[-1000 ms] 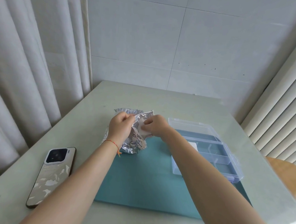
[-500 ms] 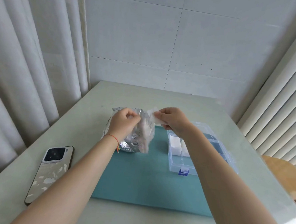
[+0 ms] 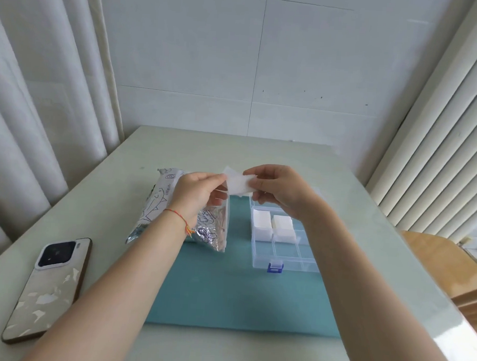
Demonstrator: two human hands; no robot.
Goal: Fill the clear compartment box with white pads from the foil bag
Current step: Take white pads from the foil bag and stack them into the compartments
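White pad point(image 3: 238, 183): pinched at either end by left hand point(image 3: 200, 194) and right hand point(image 3: 280, 190), raised above the surface. Foil bag point(image 3: 179, 210): lying beneath left hand. Clear compartment box point(image 3: 282, 244): on teal mat point(image 3: 239, 292), two rear compartments holding pads.

Pale green glossy tabletop point(image 3: 369, 216) fills the lower field. Flat rectangular teal mat point(image 3: 224, 296) lies at centre, its near edge parallel to the table's near side. Smartphone with mottled beige-and-white back and dark square camera block point(image 3: 48, 287) lies face down at 8 o'clock from the mat, apart from it, camera end pointing away. White pleated curtains point(image 3: 35, 112) hang at 10 o'clock. White tiled wall point(image 3: 238, 68) stands at 12 o'clock. Cream slatted blinds point(image 3: 444, 137) at 2 o'clock. Light wooden surface point(image 3: 444, 265) at 3 o'clock, beyond the table edge.
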